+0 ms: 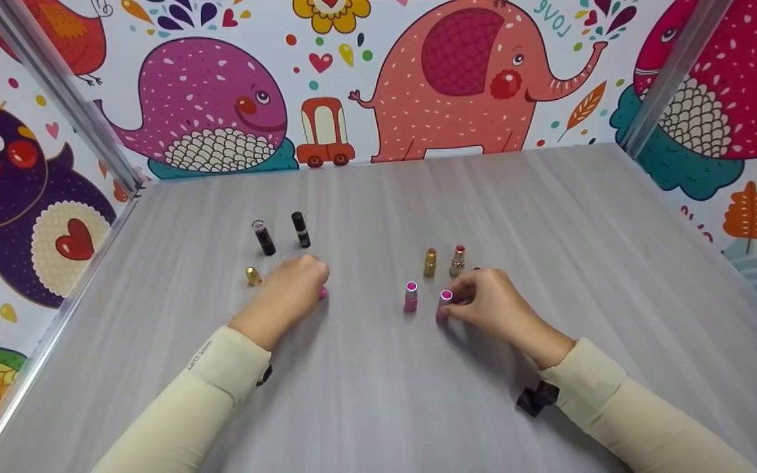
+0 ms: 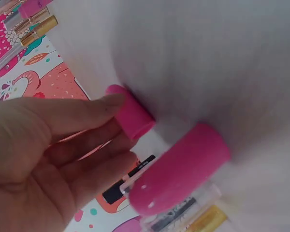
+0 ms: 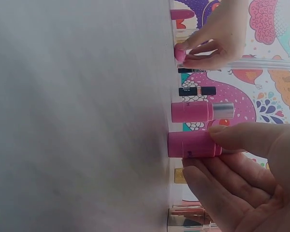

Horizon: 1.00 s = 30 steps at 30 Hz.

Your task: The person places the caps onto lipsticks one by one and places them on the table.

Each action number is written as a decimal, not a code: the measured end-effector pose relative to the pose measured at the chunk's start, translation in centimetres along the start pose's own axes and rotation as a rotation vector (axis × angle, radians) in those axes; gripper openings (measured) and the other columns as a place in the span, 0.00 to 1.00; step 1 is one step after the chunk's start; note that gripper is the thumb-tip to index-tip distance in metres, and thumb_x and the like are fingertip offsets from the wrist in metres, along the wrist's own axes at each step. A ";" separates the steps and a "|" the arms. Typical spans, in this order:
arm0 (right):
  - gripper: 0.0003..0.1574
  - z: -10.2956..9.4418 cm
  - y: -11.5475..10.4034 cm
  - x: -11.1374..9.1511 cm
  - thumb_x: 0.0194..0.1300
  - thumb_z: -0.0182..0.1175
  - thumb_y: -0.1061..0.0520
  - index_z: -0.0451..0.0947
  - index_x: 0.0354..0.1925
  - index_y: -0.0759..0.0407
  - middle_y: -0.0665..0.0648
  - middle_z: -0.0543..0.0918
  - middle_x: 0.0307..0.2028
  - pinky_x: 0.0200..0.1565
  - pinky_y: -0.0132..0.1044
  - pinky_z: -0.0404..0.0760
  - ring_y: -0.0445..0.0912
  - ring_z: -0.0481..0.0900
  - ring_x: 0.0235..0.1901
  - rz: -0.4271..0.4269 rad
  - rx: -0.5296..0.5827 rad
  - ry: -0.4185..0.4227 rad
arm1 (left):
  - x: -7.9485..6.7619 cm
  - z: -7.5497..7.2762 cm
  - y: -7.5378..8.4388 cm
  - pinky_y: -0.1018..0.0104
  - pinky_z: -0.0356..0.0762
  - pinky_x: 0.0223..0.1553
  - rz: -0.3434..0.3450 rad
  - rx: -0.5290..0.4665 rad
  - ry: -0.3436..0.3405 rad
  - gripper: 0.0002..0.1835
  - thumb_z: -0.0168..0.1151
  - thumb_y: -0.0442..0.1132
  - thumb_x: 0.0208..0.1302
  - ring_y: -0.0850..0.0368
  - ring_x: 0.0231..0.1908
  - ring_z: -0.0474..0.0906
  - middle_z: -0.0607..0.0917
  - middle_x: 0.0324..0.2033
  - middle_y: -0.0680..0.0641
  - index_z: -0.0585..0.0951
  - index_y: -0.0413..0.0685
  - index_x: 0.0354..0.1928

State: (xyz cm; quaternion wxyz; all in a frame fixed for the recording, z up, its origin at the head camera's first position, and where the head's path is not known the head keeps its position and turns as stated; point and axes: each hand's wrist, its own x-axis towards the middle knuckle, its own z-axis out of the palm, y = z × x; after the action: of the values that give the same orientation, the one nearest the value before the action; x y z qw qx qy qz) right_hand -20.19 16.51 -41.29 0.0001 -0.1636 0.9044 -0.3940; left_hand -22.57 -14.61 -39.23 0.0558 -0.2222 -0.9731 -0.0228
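My left hand pinches a small pink lipstick cap between thumb and fingers, low over the table. A second pink cap stands close beside that hand; in the head view the hand and wrist hide it. My right hand pinches an uncapped pink lipstick that stands upright on the table, thumb on one side and fingers on the other. Just left of it stands another uncapped pink lipstick with a silver collar.
Behind the right hand stand a gold lipstick tube and a gold-based lipstick with a red tip. Beyond the left hand are two dark tubes, one with a clear top and one black. A gold cap stands beside the left wrist.
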 end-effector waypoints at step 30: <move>0.08 0.0 0.0 0.0 0.47 0.74 0.60 0.84 0.28 0.54 0.47 0.85 0.26 0.33 0.32 0.79 0.39 0.81 0.30 0.016 0.018 -0.019 | 1.2 -3.5 -0.7 0.64 0.82 0.40 -0.238 -0.694 0.135 0.06 0.69 0.39 0.57 0.59 0.35 0.82 0.86 0.33 0.52 0.86 0.50 0.37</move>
State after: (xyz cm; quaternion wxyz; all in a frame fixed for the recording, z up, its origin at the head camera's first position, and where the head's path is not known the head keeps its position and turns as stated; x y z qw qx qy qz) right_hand -20.17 16.57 -41.28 0.0132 -0.1600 0.9020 -0.4007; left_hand -23.65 -14.98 -35.63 0.0380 -0.1112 -0.9207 -0.3721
